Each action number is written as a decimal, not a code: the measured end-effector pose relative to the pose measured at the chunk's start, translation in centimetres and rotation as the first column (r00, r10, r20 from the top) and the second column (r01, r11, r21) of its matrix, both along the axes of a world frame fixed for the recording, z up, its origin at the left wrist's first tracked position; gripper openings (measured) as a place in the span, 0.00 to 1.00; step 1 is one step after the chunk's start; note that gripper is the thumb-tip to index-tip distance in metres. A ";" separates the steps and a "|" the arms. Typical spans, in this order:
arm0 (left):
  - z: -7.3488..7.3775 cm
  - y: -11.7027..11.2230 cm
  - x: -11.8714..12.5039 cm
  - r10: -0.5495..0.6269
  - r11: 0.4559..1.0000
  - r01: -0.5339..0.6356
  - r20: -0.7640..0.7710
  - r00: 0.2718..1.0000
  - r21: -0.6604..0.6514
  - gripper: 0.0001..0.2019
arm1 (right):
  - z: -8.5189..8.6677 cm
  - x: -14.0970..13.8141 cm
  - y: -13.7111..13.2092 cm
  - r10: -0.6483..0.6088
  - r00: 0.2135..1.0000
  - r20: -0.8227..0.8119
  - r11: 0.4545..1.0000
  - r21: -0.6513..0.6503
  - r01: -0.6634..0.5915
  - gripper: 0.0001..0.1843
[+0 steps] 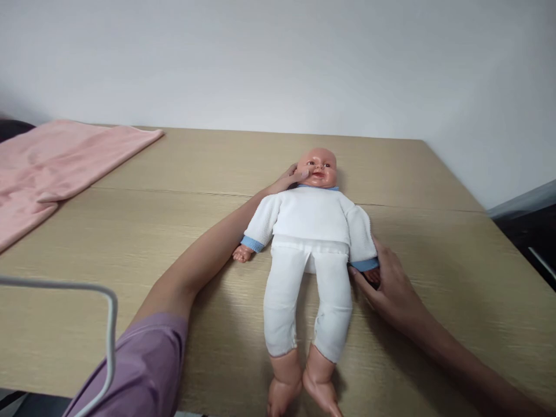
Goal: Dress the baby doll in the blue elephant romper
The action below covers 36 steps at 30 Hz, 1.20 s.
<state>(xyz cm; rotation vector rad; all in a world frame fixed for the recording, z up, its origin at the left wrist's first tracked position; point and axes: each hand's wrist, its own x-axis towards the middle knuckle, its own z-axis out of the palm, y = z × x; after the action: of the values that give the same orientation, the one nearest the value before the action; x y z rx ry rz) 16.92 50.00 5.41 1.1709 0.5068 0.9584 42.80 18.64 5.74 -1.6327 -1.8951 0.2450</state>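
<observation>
Our left hand (293, 176) and right hand (391, 284) are both on the doll (311, 220), which lies face up just right of the middle of our view, head toward twelve o'clock and feet toward six. Several parts escape us: the fingers of our left hand go mostly out of sight beside and behind the doll's head, the doll's hand at four o'clock is shadowed and half covered by ours, and its toes are cut off at the lower edge. At nine to ten o'clock a rumpled pink cloth (73, 168) runs out past the edge, and we cannot make out the dark thing (532, 231) at three o'clock. Beneath all this we see a pale wooden table (174, 223), a seam crossing it from side to side, with a plain white wall (269, 63) behind, toward twelve. A bent grey cable (112, 324) crosses at eight o'clock, partly over our purple sleeve (150, 359). Our left hand cups the head, its thumb laid on the cheek; how far its fingers are bent, we cannot tell. Our right hand is half curled, thumb on one side and fingers on the other, holding the doll's blue cuff and small hand between them.
</observation>
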 end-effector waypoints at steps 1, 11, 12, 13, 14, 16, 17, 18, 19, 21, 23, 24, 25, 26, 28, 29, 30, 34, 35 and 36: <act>0.0 0.0 0.0 0.000 1.000 0.000 -0.004 1.000 -0.003 0.43 | 0.0 0.0 0.0 -0.001 1.000 0.001 1.000 0.004 0.001 0.46; 0.6 -0.7 0.0 -0.004 1.000 0.004 0.008 1.000 -0.006 0.37 | 0.2 0.0 0.1 0.001 1.000 0.012 1.000 0.006 -0.001 0.46; 0.6 -0.8 0.0 0.000 1.000 0.000 0.008 1.000 -0.009 0.37 | 0.2 0.0 0.1 0.002 1.000 0.013 1.000 0.008 -0.002 0.46; 0.6 -0.8 0.0 -0.001 1.000 0.001 0.009 1.000 -0.012 0.37 | 0.1 0.0 0.1 0.003 1.000 0.013 1.000 0.009 -0.003 0.46; 0.7 -0.8 0.0 -0.003 1.000 0.003 0.008 1.000 -0.014 0.37 | 0.1 0.0 0.1 0.003 1.000 0.013 1.000 0.010 -0.003 0.46; 0.7 -0.8 -0.1 -0.006 1.000 0.006 0.006 1.000 -0.012 0.37 | 0.0 0.1 0.1 -0.002 1.000 0.012 1.000 0.012 0.002 0.45; 0.7 -0.8 -0.1 -0.006 1.000 0.006 0.006 1.000 -0.008 0.37 | 0.0 0.1 0.1 -0.005 1.000 0.011 1.000 0.013 0.005 0.45; 0.6 -0.8 -0.1 -0.005 1.000 0.006 0.006 1.000 -0.002 0.37 | 0.0 0.1 0.2 -0.007 1.000 0.011 1.000 0.015 0.006 0.44; 0.6 -0.8 -0.1 -0.006 1.000 0.006 0.007 1.000 0.005 0.37 | 0.0 0.1 0.2 -0.006 1.000 0.010 1.000 0.015 0.006 0.44; 0.7 -0.8 -0.1 -0.009 1.000 0.009 0.005 1.000 0.014 0.38 | 0.0 0.1 0.2 -0.001 1.000 0.007 1.000 0.011 0.000 0.44; 0.7 -0.8 -0.1 -0.013 1.000 0.013 0.005 1.000 0.022 0.39 | 0.0 0.0 0.2 0.002 1.000 0.008 1.000 0.008 -0.002 0.45; 0.7 -0.9 -0.1 -0.014 1.000 0.014 0.007 1.000 0.024 0.39 | 0.0 0.0 0.1 0.001 1.000 0.008 1.000 0.007 -0.001 0.45; 0.7 -0.9 -0.1 -0.015 1.000 0.015 0.012 1.000 0.026 0.39 | 0.0 0.1 0.1 -0.001 1.000 0.009 1.000 0.006 0.001 0.46; 0.7 -1.0 -0.1 -0.016 1.000 0.015 0.019 1.000 0.026 0.39 | -0.1 0.1 0.1 -0.003 1.000 0.010 1.000 0.008 0.003 0.46; 0.7 -1.0 -0.1 -0.016 1.000 0.016 0.027 1.000 0.024 0.39 | -0.2 0.2 0.2 -0.002 1.000 0.014 1.000 0.012 0.002 0.45; 0.7 -1.0 -0.2 -0.017 1.000 0.016 0.026 1.000 0.023 0.39 | -0.3 0.2 0.2 0.002 1.000 0.019 1.000 0.016 -0.003 0.45; 0.7 -1.0 -0.2 -0.018 1.000 0.017 0.022 1.000 0.021 0.39 | -0.3 0.2 0.2 0.007 1.000 0.024 1.000 0.019 -0.007 0.45; 0.6 -0.7 -0.3 -0.018 1.000 0.018 -0.007 1.000 0.015 0.39 | -0.3 0.3 0.3 0.008 0.999 0.032 1.000 0.025 -0.009 0.45; 0.6 -0.6 -0.3 -0.016 1.000 0.016 -0.008 1.000 0.017 0.39 | -0.3 0.3 0.3 0.008 0.999 0.033 1.000 0.026 -0.009 0.45; 0.5 -0.6 -0.3 -0.015 1.000 0.015 -0.007 1.000 0.022 0.39 | -0.3 0.3 0.3 0.008 0.999 0.035 1.000 0.027 -0.009 0.45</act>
<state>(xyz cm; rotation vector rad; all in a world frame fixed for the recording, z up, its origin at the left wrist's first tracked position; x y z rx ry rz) 16.62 49.44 5.93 1.1961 0.4933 0.9490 43.11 18.96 5.48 -1.6205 -1.9234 0.1944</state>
